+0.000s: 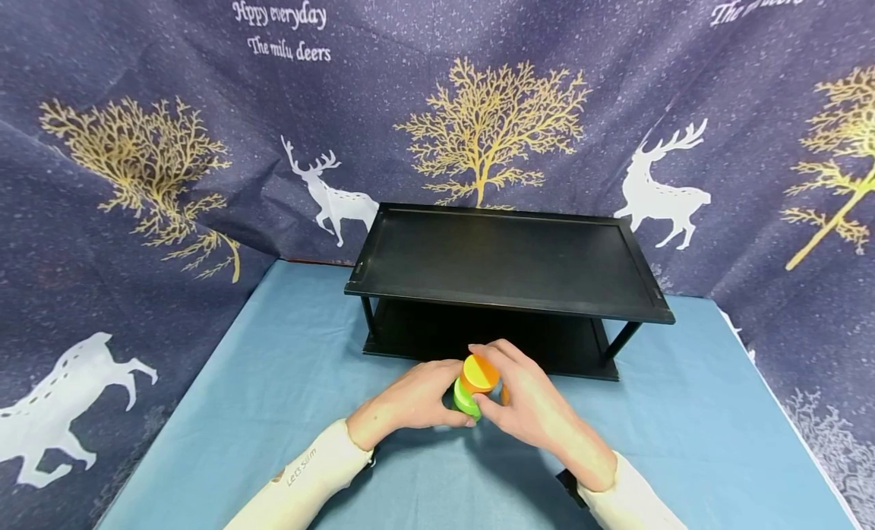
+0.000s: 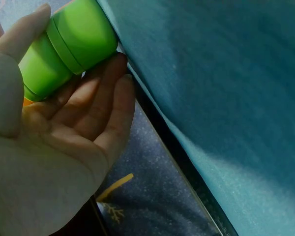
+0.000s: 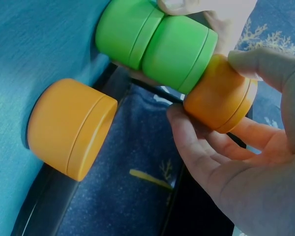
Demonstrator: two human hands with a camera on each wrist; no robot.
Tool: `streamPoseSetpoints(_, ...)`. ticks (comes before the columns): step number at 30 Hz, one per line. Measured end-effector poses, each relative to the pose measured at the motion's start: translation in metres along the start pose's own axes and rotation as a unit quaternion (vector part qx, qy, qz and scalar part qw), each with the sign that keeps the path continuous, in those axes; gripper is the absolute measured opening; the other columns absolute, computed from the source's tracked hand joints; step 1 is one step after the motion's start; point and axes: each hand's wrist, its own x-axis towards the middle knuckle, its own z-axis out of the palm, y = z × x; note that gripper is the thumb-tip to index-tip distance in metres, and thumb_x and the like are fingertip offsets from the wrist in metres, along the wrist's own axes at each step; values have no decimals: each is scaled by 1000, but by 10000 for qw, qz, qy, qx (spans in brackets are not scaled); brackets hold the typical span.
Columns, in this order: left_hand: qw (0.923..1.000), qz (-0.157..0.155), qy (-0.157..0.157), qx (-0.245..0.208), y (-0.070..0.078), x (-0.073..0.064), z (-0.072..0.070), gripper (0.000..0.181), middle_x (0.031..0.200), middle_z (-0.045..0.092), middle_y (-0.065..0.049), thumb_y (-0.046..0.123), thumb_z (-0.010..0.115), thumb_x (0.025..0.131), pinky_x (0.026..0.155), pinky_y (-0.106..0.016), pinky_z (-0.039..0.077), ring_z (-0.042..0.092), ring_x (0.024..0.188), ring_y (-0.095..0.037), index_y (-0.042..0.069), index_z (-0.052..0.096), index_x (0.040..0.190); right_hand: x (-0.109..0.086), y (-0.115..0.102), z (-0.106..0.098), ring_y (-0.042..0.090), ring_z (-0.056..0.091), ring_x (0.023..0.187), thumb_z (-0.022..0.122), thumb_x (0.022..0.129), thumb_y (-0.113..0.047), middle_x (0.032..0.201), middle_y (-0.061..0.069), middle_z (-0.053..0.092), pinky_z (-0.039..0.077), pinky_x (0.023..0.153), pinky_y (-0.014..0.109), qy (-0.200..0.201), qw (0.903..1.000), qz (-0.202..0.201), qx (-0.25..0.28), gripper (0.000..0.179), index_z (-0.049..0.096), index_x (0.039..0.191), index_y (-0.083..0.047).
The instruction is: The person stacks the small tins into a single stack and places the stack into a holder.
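Two small green lidded jars stand one on the other on the blue cloth, the lower jar [image 3: 128, 32] under the upper jar [image 3: 179, 54]. My left hand [image 1: 425, 397] holds this green pair from the left, thumb close to the seam between them and fingers round the far side. On top sits an orange lidded jar [image 3: 220, 93], its yellow-orange lid facing up. My right hand [image 1: 529, 408] grips that top jar between thumb and fingers. A second orange jar [image 3: 71, 129] stands on the cloth beside the stack, mostly hidden behind my right hand in the head view.
A black two-tier shelf [image 1: 506, 257] stands just beyond my hands, its lower board [image 1: 492, 340] close to the stack. Blue cloth [image 1: 294, 378] covers the table. Behind hangs a dark blue curtain [image 1: 383, 120] with deer and trees.
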Motion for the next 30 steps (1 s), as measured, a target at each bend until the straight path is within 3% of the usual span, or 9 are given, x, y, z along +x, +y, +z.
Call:
streamPoseSetpoints(9, 10000, -32, -24, -37, 0, 0, 0, 58, 120, 66, 16, 43, 90, 85, 95, -25, 54, 60, 100, -5, 25, 63, 133, 1, -2, 1, 21, 63, 85, 88, 88, -18, 132, -2, 62, 52, 61, 19, -130, 9996, 104, 225, 65, 61, 146, -11)
streamPoseSetpoints(30, 10000, -77, -3, -36, 0, 0, -1, 56, 115, 66, 15, 44, 91, 84, 92, -24, 54, 61, 97, -7, 24, 64, 130, 0, -6, 0, 21, 63, 88, 89, 86, -18, 130, -2, 62, 53, 60, 20, -221, 9992, 176, 300, 64, 62, 143, -11)
